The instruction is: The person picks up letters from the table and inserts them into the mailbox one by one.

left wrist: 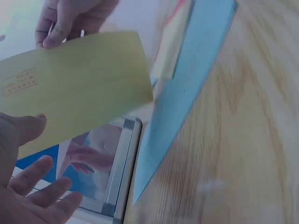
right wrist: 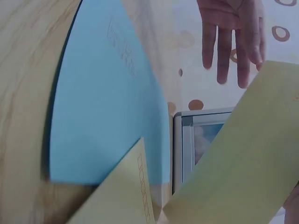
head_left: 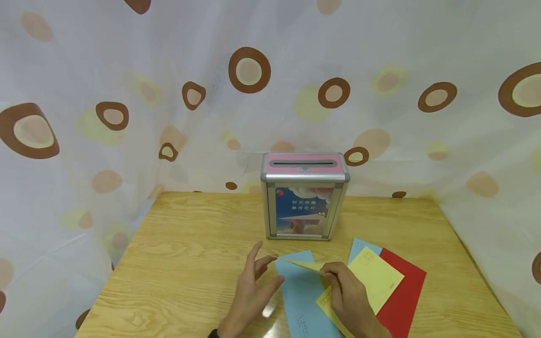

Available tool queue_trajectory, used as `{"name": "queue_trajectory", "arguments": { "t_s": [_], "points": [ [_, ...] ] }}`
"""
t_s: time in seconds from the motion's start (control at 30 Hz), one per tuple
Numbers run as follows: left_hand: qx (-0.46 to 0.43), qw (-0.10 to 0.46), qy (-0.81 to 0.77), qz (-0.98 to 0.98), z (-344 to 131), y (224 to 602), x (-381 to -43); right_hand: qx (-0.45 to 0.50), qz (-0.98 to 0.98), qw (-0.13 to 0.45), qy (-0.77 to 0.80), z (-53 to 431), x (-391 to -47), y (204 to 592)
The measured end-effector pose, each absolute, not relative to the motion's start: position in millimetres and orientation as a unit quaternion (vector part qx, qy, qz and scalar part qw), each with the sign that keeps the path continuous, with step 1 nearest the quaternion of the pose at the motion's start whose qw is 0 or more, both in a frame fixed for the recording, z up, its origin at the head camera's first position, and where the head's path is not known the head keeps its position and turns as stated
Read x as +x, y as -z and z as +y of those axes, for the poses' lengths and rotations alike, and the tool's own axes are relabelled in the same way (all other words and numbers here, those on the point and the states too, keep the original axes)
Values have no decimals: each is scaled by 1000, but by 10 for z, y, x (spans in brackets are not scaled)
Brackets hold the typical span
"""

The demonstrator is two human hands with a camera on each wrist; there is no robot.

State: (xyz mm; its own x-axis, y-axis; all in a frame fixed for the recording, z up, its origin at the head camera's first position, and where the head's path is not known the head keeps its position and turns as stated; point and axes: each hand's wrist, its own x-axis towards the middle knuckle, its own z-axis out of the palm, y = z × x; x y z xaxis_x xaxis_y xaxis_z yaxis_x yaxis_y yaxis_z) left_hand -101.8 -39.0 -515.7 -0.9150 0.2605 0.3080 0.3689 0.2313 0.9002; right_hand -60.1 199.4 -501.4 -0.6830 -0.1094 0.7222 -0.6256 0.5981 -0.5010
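My right hand pinches a yellow envelope by its edge, between thumb and fingers. The envelope is raised over the table and seen almost edge-on from the head. In the left wrist view its broad yellow face shows, with small red print at one end. My left hand is held at the envelope's far end, fingers spread and thumb apart. Below the raised envelope lies a light blue envelope. Another yellow envelope lies beside my right hand, on top of a red envelope.
A metal-framed box stands behind the hands, with a slot in its pink top and a keyed picture door. A second blue envelope peeks out under the pile at right. Spotted cloth hangs around the wooden table.
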Motion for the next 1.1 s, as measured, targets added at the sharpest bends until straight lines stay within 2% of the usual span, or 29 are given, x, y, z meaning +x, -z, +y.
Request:
{"name": "queue_trajectory", "arguments": {
  "t_s": [0.1, 0.17, 0.37, 0.53, 0.67, 1.03, 1.1],
  "points": [
    [-187, 10, 633, -751, -353, 5144, -981, 221, -809, 349, -418, 1949, -605, 5034],
    [-187, 5, 636, -748, -325, 5136, -960, 215, -797, 360, -434, 1923, -607, 5044],
    [-218, 38, 637, -739, -245, 5147, -918, 178, -783, 351, -481, 1871, -572, 5025],
    [-263, 45, 646, -716, -197, 5202, -892, 170, -763, 331, -529, 1814, -544, 4993],
    [-301, 54, 636, -708, -146, 5242, -861, 171, -738, 337, -559, 1737, -541, 4991],
    [-265, 46, 599, -754, -114, 5333, -807, 175, -672, 347, -630, 1636, -518, 4882],
    [-270, 47, 587, -761, -122, 5342, -815, 196, -653, 329, -653, 1646, -515, 4855]
  ]
}}
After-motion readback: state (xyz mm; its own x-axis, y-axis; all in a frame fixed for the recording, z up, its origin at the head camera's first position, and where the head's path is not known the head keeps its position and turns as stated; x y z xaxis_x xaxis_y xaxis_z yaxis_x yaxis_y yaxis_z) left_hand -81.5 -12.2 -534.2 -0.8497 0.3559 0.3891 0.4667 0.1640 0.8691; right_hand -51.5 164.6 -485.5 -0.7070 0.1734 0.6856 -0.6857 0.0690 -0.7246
